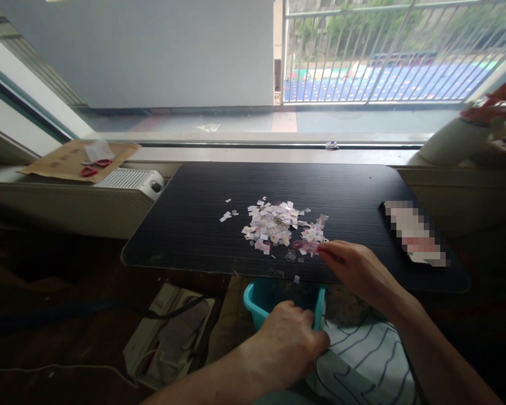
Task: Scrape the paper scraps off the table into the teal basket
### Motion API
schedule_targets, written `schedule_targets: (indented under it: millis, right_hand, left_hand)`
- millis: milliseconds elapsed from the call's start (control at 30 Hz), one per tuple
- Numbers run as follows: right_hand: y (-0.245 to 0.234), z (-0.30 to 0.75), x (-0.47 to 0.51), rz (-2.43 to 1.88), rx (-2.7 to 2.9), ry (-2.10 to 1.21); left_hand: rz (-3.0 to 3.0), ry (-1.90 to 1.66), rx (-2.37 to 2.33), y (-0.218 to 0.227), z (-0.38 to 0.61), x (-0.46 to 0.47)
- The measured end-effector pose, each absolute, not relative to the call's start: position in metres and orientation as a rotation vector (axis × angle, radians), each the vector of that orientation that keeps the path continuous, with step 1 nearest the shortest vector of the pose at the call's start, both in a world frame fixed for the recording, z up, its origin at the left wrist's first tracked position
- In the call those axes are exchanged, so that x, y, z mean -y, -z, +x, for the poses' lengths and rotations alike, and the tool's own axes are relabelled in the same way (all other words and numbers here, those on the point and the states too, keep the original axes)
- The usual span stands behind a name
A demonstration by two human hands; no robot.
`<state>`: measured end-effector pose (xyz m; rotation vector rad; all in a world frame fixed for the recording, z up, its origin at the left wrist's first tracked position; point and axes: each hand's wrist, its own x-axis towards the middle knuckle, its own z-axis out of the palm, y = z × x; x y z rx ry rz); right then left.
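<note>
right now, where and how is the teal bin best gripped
Probably by the near rim, coming from the person's side, where the left hand already holds it: the teal bin opens upward just in front of the black table, and its thin raised wall suits fingers hooked over.

Left grip (289,340) bare, right grip (354,267) bare, forearms (436,334) bare — pale garment (369,360) with dark wavy lines

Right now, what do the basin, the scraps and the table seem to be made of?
Basin: probably plastic, smooth, with evenly turquoise walls. Scraps: likely paper, matte, thin, flat; see-through ones may be film. Table: perhaps laminate, low sheen; fine lines cross its dark top.
</note>
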<state>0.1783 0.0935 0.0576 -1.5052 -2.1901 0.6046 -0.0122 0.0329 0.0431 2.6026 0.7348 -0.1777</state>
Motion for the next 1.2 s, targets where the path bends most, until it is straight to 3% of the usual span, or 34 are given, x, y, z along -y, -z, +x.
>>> schedule_targets:
  millis: [567, 833, 1067, 1200]
  right_hand:
    - [-0.061, 0.197, -0.068, -1.493, 2.238, -0.931]
    - [-0.041, 0.215, -0.080, -1.723, 1.986, -0.555]
    - [-0.050, 0.184, -0.100, -1.561, 2.120, -0.659]
    - [-0.051, 0.199, -0.098, -1.690, 2.057, -0.556]
  left_hand:
    - [2.629, 0.138, -0.775, -0.038, -0.014, -0.031]
    - [2.622, 0.126, -0.800, -0.034, -0.016, -0.029]
    - [2.603, 0.085, -0.845, -0.027, -0.020, -0.026]
    - [2.565, 0.131, -0.902, -0.030, -0.025, -0.024]
